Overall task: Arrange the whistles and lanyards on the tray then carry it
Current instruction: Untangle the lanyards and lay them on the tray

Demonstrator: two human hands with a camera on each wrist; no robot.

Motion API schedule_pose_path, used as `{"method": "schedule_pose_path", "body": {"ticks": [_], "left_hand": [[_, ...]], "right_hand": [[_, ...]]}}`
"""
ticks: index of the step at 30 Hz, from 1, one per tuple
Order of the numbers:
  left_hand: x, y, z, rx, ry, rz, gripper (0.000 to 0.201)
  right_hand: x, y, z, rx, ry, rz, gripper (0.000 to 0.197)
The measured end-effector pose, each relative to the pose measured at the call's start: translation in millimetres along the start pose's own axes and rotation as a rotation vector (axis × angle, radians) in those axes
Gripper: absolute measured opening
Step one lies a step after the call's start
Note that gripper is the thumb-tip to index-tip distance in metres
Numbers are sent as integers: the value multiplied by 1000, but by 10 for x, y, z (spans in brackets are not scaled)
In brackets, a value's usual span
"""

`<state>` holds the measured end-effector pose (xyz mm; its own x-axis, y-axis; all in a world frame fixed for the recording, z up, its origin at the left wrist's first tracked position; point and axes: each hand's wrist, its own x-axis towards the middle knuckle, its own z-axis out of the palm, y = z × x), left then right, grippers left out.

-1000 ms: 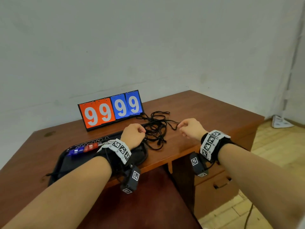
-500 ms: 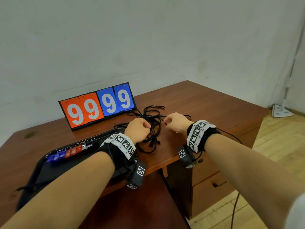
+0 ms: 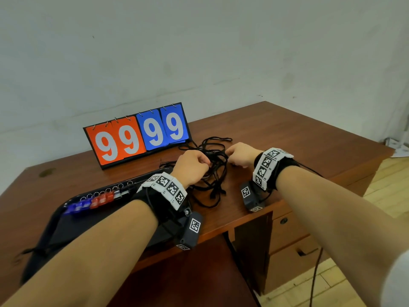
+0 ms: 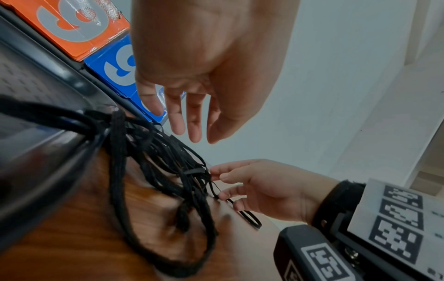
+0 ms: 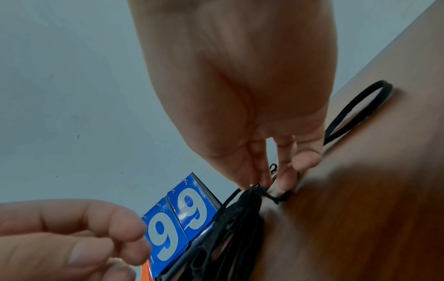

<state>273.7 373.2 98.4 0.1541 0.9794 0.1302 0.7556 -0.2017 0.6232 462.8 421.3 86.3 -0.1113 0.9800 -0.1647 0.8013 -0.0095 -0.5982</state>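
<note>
Black lanyards [image 3: 213,167] tangled on desk [image 3: 287,138] — right hand [image 3: 240,154] pinches cord; left hand [image 3: 192,167] fingers loose, grasping nothing.

One black flip scoreboard [image 3: 137,138] is counted on one brown wooden desk [image 3: 287,140]. Four number cards are carried on it, two orange cards [image 3: 116,141] and two blue cards [image 3: 162,128], each marked with one white 9. In front of the scoreboard one black plastic tray [image 3: 55,220] is seen, holding one row of blue and red plastic whistles [image 3: 88,203], too blurred to be numbered singly. To the scoreboard's right one heap of tangled black cord lanyards [image 3: 212,171] is found; its strands cannot be counted.
</note>
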Motion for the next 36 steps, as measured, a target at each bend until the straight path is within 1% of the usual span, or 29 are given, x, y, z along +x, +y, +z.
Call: {"method": "schedule_pose_path", "body": {"ticks": [1,5,7,11,13,15,19,22,27,28,31,32,36], "left_hand": [[5,-11,-7,0,2,1,14],[22,-29,-10,-11,3,7,14],[31,-15,7,-28,6,5,13],[38,61,33,-63,16,5,12],[44,123,33,-77,28,20,13],[45,194,30,-98,41,39,14],[56,321,44,-172,87,72,13],[70,403,48,-227,123,89,13],[77,511,33,-242,106,115,28],[80,523,35,-233,107,117,27],[72,542,29,-202,113,132,13],[65,543,23,-208,110,131,11],[33,550,-31,-235,122,115,10]], "right_hand": [[6,6,0,4,10,-8,30],[-22,34,-27,54,102,-54,32],[-85,25,-72,115,210,-83,36],[-235,-17,-225,332,455,-170,42],[-310,-42,-302,400,502,-209,40],[-387,-80,-361,444,519,-247,37],[-508,-166,-429,520,543,-309,33],[-574,-203,-450,564,530,-342,29],[-668,-287,-441,639,441,-406,24],[-692,-310,-434,667,421,-421,23],[-768,-371,-406,720,354,-455,23],[-779,-378,-396,726,333,-456,24],[-742,-362,-327,710,281,-418,26]]}}
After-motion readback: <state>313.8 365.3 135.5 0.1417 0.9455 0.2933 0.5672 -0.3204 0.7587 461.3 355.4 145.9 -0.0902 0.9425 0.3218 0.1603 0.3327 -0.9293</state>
